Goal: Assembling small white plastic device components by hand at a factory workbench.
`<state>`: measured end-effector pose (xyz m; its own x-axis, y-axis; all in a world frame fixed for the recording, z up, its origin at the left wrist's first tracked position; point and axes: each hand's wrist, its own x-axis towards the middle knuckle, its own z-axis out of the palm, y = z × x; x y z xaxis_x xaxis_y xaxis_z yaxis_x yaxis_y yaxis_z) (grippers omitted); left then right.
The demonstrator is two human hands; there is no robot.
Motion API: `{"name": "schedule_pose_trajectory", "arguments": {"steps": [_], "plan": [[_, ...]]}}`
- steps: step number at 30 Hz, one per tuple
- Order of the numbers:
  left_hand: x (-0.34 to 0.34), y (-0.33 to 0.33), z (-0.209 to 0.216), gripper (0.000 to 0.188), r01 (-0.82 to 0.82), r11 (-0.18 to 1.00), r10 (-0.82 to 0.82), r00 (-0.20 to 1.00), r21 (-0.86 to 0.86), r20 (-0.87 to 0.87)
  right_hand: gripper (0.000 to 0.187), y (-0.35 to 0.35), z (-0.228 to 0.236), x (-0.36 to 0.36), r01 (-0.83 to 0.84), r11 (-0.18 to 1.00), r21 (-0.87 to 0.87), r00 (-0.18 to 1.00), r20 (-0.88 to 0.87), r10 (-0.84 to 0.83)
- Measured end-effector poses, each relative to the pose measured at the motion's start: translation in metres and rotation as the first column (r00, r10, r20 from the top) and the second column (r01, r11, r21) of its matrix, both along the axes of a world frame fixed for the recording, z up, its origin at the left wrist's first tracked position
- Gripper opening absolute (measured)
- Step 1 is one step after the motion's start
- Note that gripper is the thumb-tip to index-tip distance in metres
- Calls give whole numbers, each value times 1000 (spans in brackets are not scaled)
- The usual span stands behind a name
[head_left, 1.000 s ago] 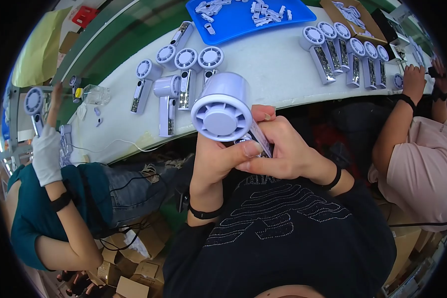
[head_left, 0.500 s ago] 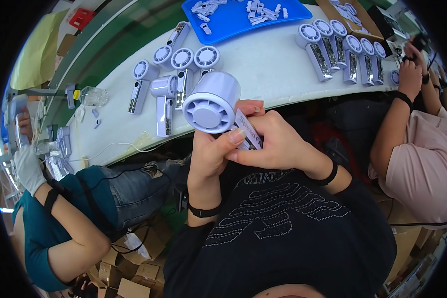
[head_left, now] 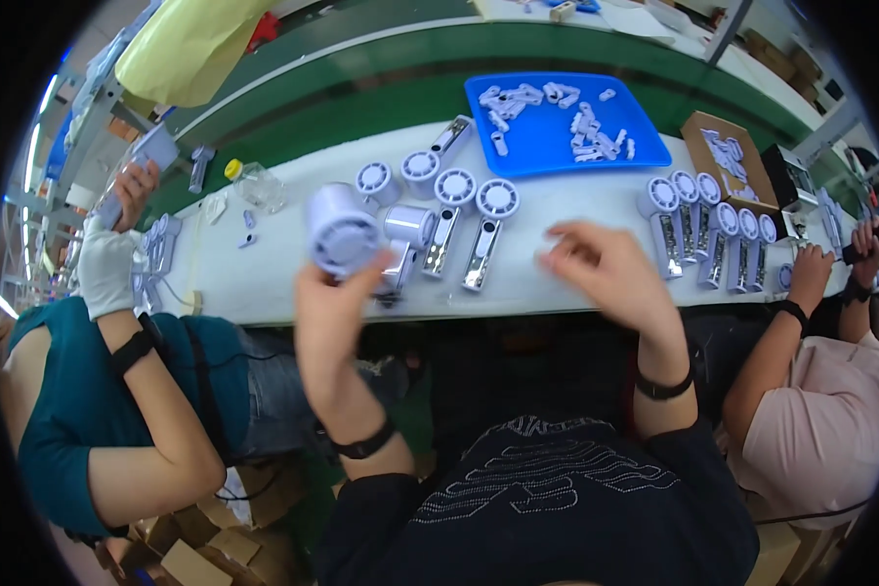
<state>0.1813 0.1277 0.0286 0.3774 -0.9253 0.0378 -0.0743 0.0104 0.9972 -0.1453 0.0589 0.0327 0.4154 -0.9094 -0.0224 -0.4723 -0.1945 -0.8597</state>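
Note:
My left hand (head_left: 334,317) is closed round a lilac handheld fan (head_left: 345,232), its round head tipped up above the table's near edge and a little blurred. Most of its handle is hidden by my fingers. Just right of it, several similar fans with bare circuit boards in their handles lie on the white table, among them a fan (head_left: 480,252) nearest my right hand. That right hand (head_left: 610,272) hovers over the tabletop with loosely curled, spread fingers and holds nothing.
A blue tray (head_left: 523,161) of small lilac parts sits at the back, beside a cardboard box (head_left: 705,122). Another row of fans (head_left: 715,262) lies at the right. A clear bottle (head_left: 261,186) stands at the left. People work on both sides.
My hands have parted: the left carried the fan leftward, while the right let go and moved right over the table. The view now takes in more of the table's far side.

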Motion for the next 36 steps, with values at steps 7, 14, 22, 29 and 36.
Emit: {"name": "schedule_pose_trajectory", "arguments": {"steps": [7,14,22,29,36], "plan": [[156,-86,-58,56,-452,874,320,813,180,487,41,-174,-43,11,174,902,-396,923,-252,-289],[131,-88,-84,68,-578,803,90,359,146,929,42,-231,-85,82,39,979,-200,820,-553,-145],[-60,-110,-8,31,-46,932,277,732,-360,623,29,-190,-90,105,-8,944,-331,802,-566,-191],[-151,-164,13,22,194,925,-166,980,-328,111,35,-134,-72,38,386,676,-628,907,125,-402],[-280,-202,-60,61,727,660,-514,620,-188,593,43,49,-61,-92,630,760,159,486,683,-545]]}}
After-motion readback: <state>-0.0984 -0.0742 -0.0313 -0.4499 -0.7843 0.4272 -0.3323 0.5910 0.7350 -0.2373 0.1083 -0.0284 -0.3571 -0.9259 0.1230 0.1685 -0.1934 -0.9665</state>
